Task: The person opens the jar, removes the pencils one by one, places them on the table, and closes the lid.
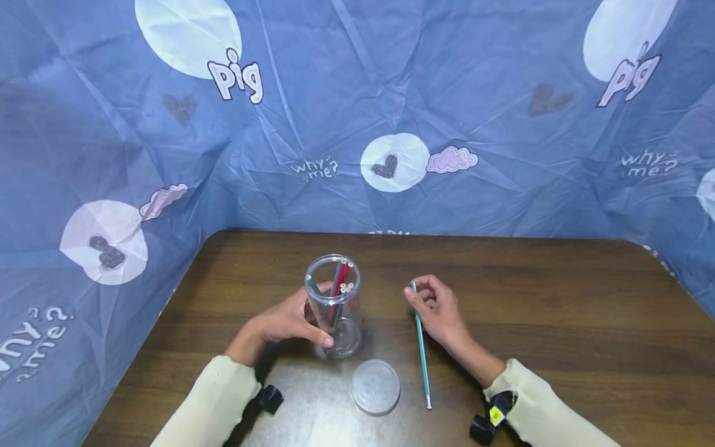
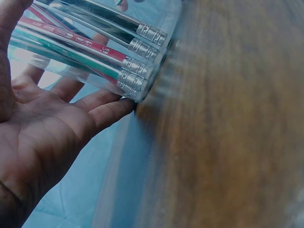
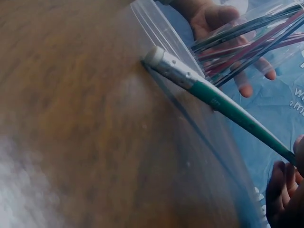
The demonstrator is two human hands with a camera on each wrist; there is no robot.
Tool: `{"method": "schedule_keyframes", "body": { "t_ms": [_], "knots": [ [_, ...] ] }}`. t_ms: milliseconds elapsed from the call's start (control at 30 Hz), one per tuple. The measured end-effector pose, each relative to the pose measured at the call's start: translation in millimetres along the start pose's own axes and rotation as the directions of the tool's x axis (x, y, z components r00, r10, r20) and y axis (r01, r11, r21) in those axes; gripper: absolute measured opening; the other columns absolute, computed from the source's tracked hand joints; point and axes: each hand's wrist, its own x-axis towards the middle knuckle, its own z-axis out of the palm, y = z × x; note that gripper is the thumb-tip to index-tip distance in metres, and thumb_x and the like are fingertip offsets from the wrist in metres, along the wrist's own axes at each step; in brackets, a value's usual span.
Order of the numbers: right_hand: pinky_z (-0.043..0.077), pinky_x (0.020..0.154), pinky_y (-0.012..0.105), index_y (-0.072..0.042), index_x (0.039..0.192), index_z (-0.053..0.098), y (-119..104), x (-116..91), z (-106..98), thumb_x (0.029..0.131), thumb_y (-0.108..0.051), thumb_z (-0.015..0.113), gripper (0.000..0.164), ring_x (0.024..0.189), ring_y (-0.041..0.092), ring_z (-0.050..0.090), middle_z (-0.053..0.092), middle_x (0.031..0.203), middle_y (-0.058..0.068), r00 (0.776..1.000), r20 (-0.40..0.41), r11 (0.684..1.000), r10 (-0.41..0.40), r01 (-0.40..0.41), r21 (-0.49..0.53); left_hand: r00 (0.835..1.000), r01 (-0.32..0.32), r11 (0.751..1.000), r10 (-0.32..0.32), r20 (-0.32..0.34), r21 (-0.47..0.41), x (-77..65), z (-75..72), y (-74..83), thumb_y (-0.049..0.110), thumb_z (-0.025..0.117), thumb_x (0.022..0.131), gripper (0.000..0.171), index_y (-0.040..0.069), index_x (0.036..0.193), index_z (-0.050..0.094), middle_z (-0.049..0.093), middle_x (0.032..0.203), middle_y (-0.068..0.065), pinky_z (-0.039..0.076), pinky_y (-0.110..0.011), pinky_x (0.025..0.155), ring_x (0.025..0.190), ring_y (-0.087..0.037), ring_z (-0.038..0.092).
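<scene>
My left hand (image 1: pixel 287 321) grips a clear plastic jar (image 1: pixel 350 332) from its left side, thumb across the front. Inside the jar lean several pencils (image 1: pixel 339 282), red, green and dark. In the left wrist view, metal-banded eraser ends of the pencils (image 2: pixel 135 66) gather at the jar's base. To the right, my right hand (image 1: pixel 441 310) pinches a green-teal pencil (image 1: pixel 422 357) near its far end, apart from the jar. That pencil's white eraser (image 3: pixel 154 57) points back toward me, close to the tabletop. Between the hands, nearer me, lies a round clear lid (image 1: pixel 375 386).
Everything is on a brown wooden table (image 1: pixel 558 298) with rounded far corners. A blue printed cloth (image 1: pixel 346 105) hangs behind the table and along its sides. Black wrist cameras (image 1: pixel 271 398) are strapped at both sleeves.
</scene>
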Motion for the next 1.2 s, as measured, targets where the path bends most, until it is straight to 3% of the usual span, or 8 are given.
{"method": "schedule_keyframes", "body": {
  "t_ms": [267, 500, 800, 1033, 1200],
  "knots": [
    [0.045, 0.055, 0.021, 0.0, 0.105, 0.062, 4.1, 2.5, -4.1, 0.091, -0.018, 0.074, 0.026, 0.061, 0.011, 0.053, 0.06, 0.074, 0.006, 0.999, -0.047, 0.98, -0.026, 0.016, -0.198, 1.0, 0.014, 1.0, -0.014, -0.007, 0.0, 0.7, -0.2, 0.9, 0.008, 0.088, 0.072, 0.09, 0.002, 0.147, 0.04, 0.048, 0.137, -0.038, 0.044, -0.048, 0.105, 0.125, -0.055, 0.047],
    [0.044, 0.061, 0.027, -0.003, 0.102, 0.062, 10.7, 5.8, -4.0, 0.089, -0.026, 0.076, 0.029, 0.061, 0.011, 0.053, 0.061, 0.071, 0.001, 0.995, -0.07, 0.938, -0.066, 0.038, -0.344, 0.999, 0.03, 0.999, -0.029, -0.018, 0.022, 0.4, -0.1, 2.9, 0.007, 0.088, 0.072, 0.089, 0.003, 0.147, 0.04, 0.049, 0.137, -0.036, 0.047, -0.047, 0.102, 0.123, -0.053, 0.05],
    [0.046, 0.067, 0.037, -0.005, 0.104, 0.061, 15.6, 3.3, -1.0, 0.088, -0.028, 0.077, 0.033, 0.062, 0.014, 0.055, 0.061, 0.067, -0.004, 0.989, -0.068, 0.896, -0.132, 0.089, -0.435, 0.999, 0.044, 0.999, -0.044, -0.023, 0.016, -1.9, 0.7, 2.2, 0.006, 0.088, 0.072, 0.09, 0.002, 0.148, 0.039, 0.051, 0.136, -0.035, 0.047, -0.045, 0.103, 0.123, -0.052, 0.051],
    [0.045, 0.058, 0.035, -0.008, 0.106, 0.059, 19.1, 1.2, 1.3, 0.088, -0.031, 0.076, 0.034, 0.06, 0.014, 0.054, 0.059, 0.067, -0.006, 0.988, -0.089, 0.864, -0.129, 0.067, -0.499, 0.999, 0.031, 0.999, -0.031, -0.014, 0.02, -1.1, 2.1, 0.0, 0.008, 0.088, 0.072, 0.09, 0.003, 0.148, 0.039, 0.051, 0.136, -0.036, 0.046, -0.048, 0.103, 0.123, -0.053, 0.05],
    [0.042, 0.052, 0.034, -0.01, 0.102, 0.059, 16.8, 2.3, 5.2, 0.087, -0.033, 0.076, 0.033, 0.058, 0.014, 0.055, 0.059, 0.066, -0.008, 0.984, -0.089, 0.809, -0.155, 0.075, -0.583, 0.999, 0.038, 0.999, -0.037, -0.017, 0.023, -1.5, 1.0, 2.8, 0.008, 0.088, 0.072, 0.089, 0.003, 0.147, 0.04, 0.051, 0.136, -0.035, 0.047, -0.044, 0.102, 0.124, -0.051, 0.05]
  ]
}}
